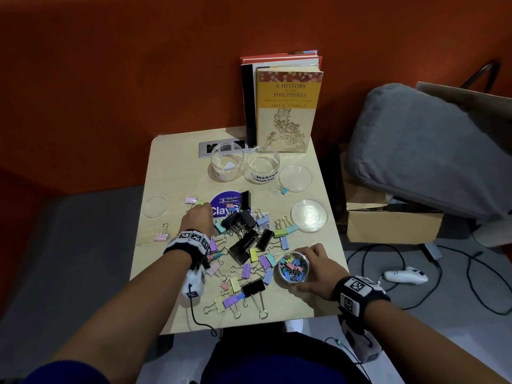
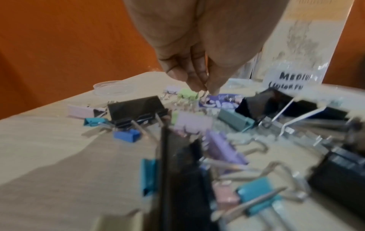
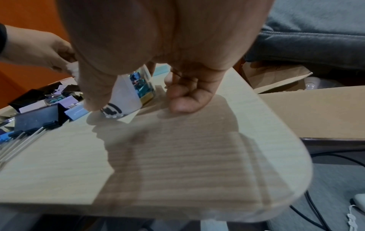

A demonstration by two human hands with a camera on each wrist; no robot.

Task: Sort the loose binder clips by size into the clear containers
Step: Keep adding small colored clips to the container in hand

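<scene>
Table (image 1: 166,173) of pale wood carries everything: a scatter of loose binder clips (image 1: 243,253) at its middle, two clear containers (image 1: 245,162) standing empty at the back. The right hand (image 1: 313,270) curls round a small container (image 1: 293,267) full of tiny clips. The left hand (image 1: 198,217) pinches, seemingly, the wire handle of a green clip (image 2: 187,93).
</scene>
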